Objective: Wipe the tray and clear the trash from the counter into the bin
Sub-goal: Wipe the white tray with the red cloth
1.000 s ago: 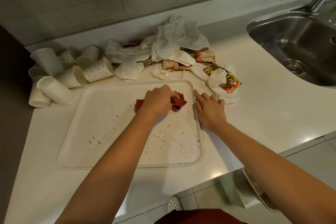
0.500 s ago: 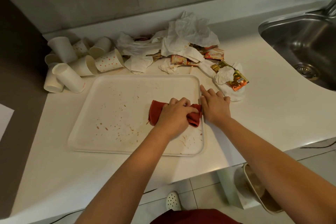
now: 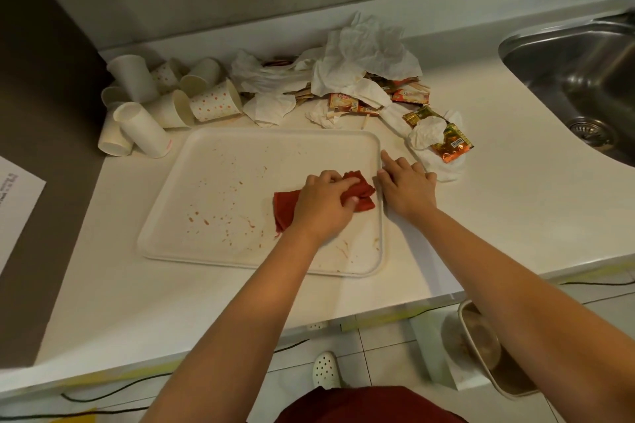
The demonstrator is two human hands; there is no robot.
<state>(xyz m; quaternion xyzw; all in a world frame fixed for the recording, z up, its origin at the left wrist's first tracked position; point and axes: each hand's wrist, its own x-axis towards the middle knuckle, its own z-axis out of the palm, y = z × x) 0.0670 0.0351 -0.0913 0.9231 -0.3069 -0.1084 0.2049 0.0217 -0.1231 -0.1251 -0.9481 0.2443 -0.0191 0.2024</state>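
my left hand [image 3: 321,204] grips the red cloth [image 3: 357,194] on the right part of the stained white tray [image 3: 220,182]. my right hand [image 3: 407,189] lies flat, fingers straight, against the tray's right rim. crumpled napkins [image 3: 364,51], sauce packets [image 3: 450,144] and paper cups [image 3: 213,101] lie along the tray's far side.

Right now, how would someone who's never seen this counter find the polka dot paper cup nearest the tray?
Start at the cream tray on the white counter, then look just past its far left corner to the heap of paper cups. The polka dot cup lies on its side at the heap's right edge; its orange dots set it apart from the plain white cups beside it.
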